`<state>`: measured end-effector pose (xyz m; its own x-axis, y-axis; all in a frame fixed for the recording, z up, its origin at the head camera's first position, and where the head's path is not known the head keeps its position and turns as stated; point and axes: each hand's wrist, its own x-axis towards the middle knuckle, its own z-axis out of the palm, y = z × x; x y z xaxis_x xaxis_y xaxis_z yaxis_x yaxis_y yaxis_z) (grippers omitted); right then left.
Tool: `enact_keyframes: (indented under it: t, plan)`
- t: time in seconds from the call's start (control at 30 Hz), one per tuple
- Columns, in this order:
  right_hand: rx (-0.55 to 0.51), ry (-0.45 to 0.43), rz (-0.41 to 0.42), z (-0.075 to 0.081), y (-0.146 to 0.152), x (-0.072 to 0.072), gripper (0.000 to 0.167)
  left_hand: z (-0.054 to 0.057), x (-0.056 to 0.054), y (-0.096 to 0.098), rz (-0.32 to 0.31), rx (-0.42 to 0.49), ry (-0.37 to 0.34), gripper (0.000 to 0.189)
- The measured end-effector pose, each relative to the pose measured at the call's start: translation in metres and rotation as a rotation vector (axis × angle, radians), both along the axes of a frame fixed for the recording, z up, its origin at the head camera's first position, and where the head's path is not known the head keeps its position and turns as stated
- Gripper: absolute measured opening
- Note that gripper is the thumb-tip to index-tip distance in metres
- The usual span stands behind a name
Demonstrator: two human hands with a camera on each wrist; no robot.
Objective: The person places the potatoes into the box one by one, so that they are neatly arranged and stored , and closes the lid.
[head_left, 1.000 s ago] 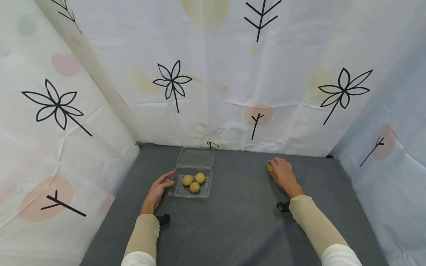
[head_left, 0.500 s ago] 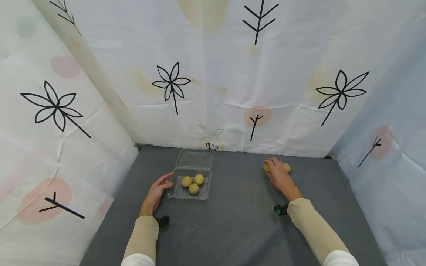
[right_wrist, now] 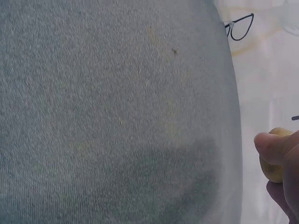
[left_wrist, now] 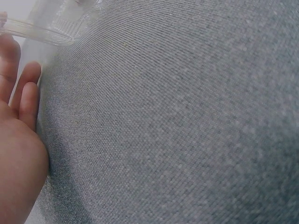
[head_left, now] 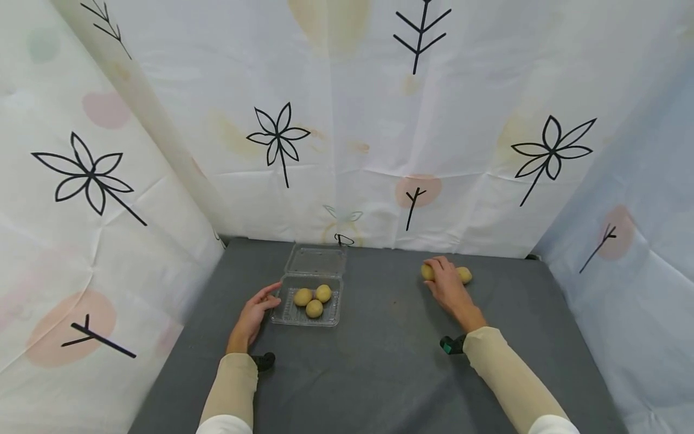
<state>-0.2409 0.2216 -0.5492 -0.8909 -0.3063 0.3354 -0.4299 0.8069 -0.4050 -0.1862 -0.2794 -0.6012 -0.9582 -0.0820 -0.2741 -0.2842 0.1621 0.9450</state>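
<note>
In the head view, a clear plastic clamshell box (head_left: 331, 318) lies with its lid (head_left: 316, 261) folded back. Three small yellow potatoes (head_left: 314, 308) are grouped in its base. My left hand (head_left: 253, 314) is at the box's left side, its fingers fairly straight and its fingertips at the rim; the left wrist view shows the box corner (left_wrist: 56, 37) just past the fingers (left_wrist: 29, 100). On the right, my right hand (head_left: 451, 292) grips a potato (head_left: 427, 272), thumb pressed against it in the right wrist view. Another potato (head_left: 464, 275) shows just right of that hand, partly covered by it.
A dark grey cloth covers the table (head_left: 379, 367). White printed curtains (head_left: 368, 120) hang along the table's back edge and on both sides. Between the box and my right hand lies a stretch of bare cloth.
My right hand has moved slightly left with its potato, bringing more of the other potato into sight behind it. The left hand and the box stay in place; the head view shifts slightly.
</note>
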Motion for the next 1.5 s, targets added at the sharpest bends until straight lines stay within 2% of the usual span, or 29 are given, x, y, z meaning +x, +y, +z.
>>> enact_keyframes:
  t: [0.17,0.47,0.77,1.5]
  plan:
    - [-0.047,-0.001,-0.021,0.0,-0.007,0.002,0.05,0.001,0.002,0.0,-0.001,0.001,0.006,0.048]
    - [-0.16,0.054,-0.037,-0.002,-0.021,0.008,0.054,0.003,0.003,0.002,-0.008,0.004,-0.005,0.048]
    - [-0.22,-0.06,-0.057,0.001,-0.034,0.011,0.054,0.004,0.002,0.002,-0.016,-0.004,-0.016,0.048]
    - [-0.308,-0.082,-0.015,0.008,-0.07,0.018,0.054,0.004,0.002,0.002,0.001,0.002,-0.017,0.048]
